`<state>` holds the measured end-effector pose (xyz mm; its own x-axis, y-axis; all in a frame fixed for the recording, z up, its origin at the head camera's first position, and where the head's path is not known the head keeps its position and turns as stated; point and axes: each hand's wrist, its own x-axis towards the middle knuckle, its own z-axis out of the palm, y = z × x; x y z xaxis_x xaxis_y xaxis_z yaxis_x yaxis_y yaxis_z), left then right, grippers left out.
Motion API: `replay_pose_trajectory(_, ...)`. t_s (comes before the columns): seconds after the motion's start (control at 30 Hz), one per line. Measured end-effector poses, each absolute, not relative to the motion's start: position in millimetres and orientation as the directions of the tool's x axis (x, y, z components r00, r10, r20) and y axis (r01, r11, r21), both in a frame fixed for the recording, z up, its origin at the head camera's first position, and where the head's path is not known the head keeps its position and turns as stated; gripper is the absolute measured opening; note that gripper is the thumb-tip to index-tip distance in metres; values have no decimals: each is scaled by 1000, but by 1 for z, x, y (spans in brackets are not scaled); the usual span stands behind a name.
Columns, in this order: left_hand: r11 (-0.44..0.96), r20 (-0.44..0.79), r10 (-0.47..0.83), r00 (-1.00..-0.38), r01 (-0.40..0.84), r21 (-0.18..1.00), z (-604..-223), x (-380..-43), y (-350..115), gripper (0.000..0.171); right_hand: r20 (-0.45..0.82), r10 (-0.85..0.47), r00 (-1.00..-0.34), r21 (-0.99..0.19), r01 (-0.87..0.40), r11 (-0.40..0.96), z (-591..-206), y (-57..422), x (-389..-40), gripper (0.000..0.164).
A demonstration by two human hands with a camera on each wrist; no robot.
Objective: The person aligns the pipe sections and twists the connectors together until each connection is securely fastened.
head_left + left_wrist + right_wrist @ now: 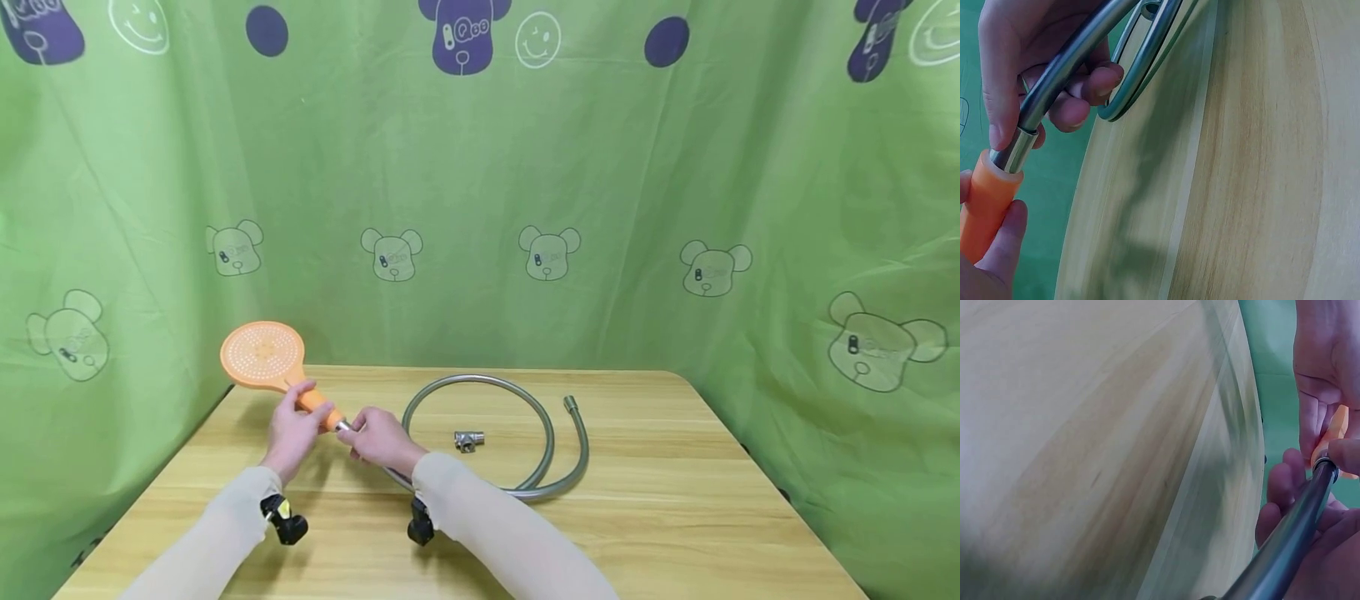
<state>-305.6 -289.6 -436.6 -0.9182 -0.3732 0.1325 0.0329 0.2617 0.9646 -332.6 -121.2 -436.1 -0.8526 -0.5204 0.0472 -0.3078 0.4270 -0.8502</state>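
An orange shower head (262,355) with a round, perforated face is held up over the left part of the table. My left hand (293,426) grips its orange handle (988,203). At the handle's lower end, my right hand (383,439) pinches the metal end fitting (1015,152) of a grey shower hose (1069,65). That fitting meets the handle's opening; how deep it sits inside cannot be seen. From the right hand the hose runs back in a loop on the table, its free end fitting (571,403) lying to the right.
A small chrome tee valve (468,441) lies on the table inside the hose loop. The wooden table (675,500) reaches to green printed curtains (480,317) at the back and sides. Black cameras (285,520) are strapped to both wrists.
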Motion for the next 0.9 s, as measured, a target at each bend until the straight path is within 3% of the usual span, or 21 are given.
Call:
replay_pose_trajectory(0.23,230,116,-348,-930,35,973,-437,-305,-290,61,29,-515,-857,-839,-301,454,-438,-122,-332,23)
replay_pose_trajectory(0.53,223,90,-342,-935,13,975,-436,-308,-288,61,92,-520,-849,-755,-400,520,-431,-111,-334,34)
replay_pose_trajectory(0.7,267,91,-346,-934,-6,964,-437,-309,-288,62,135,-537,-833,-689,-468,553,-425,-103,-337,30)
replay_pose_trajectory(0.9,290,90,-352,-932,-18,957,-442,-309,-289,60,126,-533,-837,-676,-466,571,-420,-94,-338,27)
